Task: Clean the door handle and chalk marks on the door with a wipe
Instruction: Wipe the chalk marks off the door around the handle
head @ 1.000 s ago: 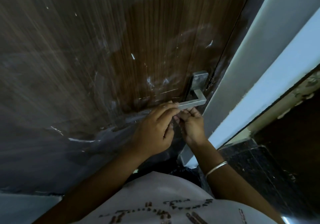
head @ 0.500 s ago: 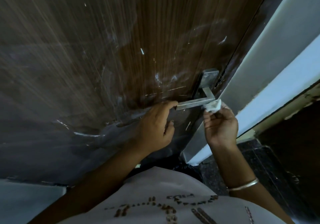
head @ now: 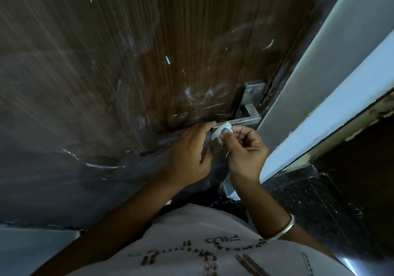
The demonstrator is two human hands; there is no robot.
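A dark brown wooden door (head: 149, 52) fills the view, with white chalk marks (head: 197, 93) scattered left of its silver lever handle (head: 248, 118). My right hand (head: 245, 148) pinches a small white wipe (head: 222, 131) against the lever's underside near its free end. My left hand (head: 189, 154) rests its fingertips on the tip of the lever beside the wipe. More chalk streaks (head: 102, 166) lie lower left on the door.
A pale door frame (head: 319, 84) runs diagonally along the door's right edge. Dark speckled floor (head: 309, 194) lies below it, with a dark opening at the far right. My white printed shirt (head: 191, 243) fills the bottom.
My right hand has slid the wipe leftward along the lever, from its corner end to near the free tip. My left hand has stayed at the lever's tip.
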